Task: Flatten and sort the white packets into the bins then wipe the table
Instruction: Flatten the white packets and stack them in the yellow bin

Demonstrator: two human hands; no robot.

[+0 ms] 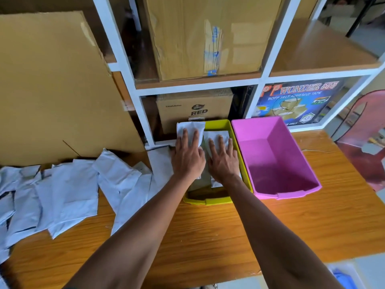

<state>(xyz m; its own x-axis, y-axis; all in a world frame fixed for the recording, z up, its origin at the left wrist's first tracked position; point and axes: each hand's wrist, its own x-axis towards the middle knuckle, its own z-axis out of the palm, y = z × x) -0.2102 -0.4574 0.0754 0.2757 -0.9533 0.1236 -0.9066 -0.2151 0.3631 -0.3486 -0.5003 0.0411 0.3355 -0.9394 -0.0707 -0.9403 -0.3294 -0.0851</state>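
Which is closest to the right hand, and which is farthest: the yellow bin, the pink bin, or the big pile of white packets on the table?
Measured from the right hand in the head view:
1. Yellow bin: the hand is pressing down inside it.
2. Pink bin: next to the yellow bin, on the hand's right.
3. Pile of white packets: far left on the table, beyond the left hand.
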